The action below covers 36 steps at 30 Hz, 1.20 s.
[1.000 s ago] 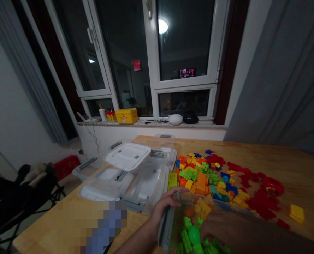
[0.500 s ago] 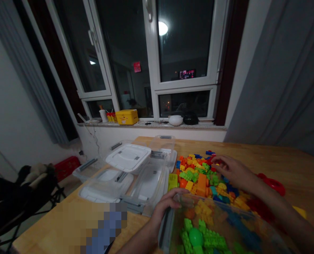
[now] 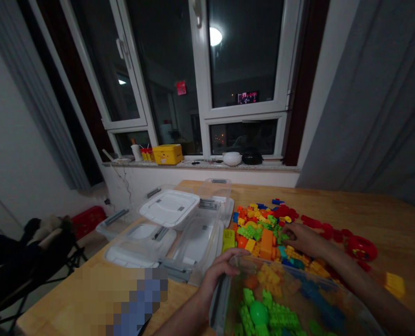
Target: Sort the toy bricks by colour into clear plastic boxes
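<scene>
Pale wood grain is shown across the tabletop (image 3: pixel 336 198), which is set below a white-framed window (image 3: pixel 202 93) and a speckled sill (image 3: pixel 207 164). At the near edge, a clear, hard plastic box (image 3: pixel 218 301) is grasped by the left hand (image 3: pixel 223 268), its fingers hooked over the rim at one corner. Inside the box, a smooth, round green ball (image 3: pixel 259 312) is nestled beside studded green bricks (image 3: pixel 283 319).

Beyond the box, the right hand (image 3: pixel 303 240) is stretched over a loose heap (image 3: pixel 252 217) of mixed plastic bricks. Its fingers are bent downward, with the tips brought to a small, knobbly green piece (image 3: pixel 281 236); whether it is pinched or only touched cannot be told. To the left of these fingers, a smooth, oblong orange block (image 3: pixel 266 244) is bedded in the heap, and a flat lime block (image 3: pixel 228 239) is placed at its left edge.

Past the right forearm, flat red pieces (image 3: pixel 328 231) are strewn near a glossy, rounded red ring (image 3: pixel 361 247). Farther right, a squarish yellow piece (image 3: pixel 395 284) is set apart. On the left, see-through boxes (image 3: pixel 216 189) are crowded together with rounded white lids (image 3: pixel 168 205).
</scene>
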Available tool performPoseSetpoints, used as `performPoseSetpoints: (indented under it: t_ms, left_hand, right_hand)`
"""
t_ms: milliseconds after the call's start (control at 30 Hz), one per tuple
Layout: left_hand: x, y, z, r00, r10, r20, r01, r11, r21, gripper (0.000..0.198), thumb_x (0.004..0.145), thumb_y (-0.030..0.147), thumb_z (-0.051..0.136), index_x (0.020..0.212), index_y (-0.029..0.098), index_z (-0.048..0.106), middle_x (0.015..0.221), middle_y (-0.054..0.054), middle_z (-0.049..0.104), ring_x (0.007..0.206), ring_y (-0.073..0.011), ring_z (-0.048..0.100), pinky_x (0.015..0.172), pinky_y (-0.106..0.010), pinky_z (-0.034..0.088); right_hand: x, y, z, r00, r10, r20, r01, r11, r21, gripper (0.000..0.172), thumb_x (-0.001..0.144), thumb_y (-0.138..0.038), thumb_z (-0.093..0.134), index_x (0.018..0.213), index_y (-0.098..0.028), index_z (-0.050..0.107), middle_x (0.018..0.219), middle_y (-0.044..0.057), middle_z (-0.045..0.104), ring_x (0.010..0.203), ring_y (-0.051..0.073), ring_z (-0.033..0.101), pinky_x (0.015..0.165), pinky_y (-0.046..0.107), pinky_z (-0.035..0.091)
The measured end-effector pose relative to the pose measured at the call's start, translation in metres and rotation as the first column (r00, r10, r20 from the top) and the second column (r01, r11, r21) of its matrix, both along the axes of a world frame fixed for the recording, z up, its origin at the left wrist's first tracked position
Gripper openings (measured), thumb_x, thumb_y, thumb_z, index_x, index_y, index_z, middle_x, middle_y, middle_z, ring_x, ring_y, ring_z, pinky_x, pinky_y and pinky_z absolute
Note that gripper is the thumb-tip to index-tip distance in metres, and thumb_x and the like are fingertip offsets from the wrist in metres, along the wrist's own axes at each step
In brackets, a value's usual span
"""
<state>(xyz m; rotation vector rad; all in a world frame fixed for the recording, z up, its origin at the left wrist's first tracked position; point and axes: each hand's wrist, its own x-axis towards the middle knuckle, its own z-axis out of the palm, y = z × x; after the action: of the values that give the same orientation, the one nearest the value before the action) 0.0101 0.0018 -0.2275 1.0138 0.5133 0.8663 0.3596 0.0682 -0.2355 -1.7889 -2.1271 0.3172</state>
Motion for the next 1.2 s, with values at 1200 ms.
performPoseSetpoints:
  t_ms: [1200]
  left_hand:
    - [-0.001, 0.0, -0.004, 1.0, -0.007, 0.009, 0.007, 1.0, 0.013, 0.05, 0.067, 0.022, 0.061, 0.115, 0.018, 0.077, 0.12, -0.009, 0.075, 0.122, -0.0349, 0.062, 0.11, -0.043, 0.037]
  right_hand:
    - [-0.082, -0.098, 0.119, 0.968, 0.206, -0.14, -0.18, 0.967, 0.182, 0.035, 0.094, -0.043, 0.061, 0.124, -0.028, 0.069, 0.134, 0.009, 0.076, 0.124, 0.03, 0.069, 0.109, 0.048, 0.054]
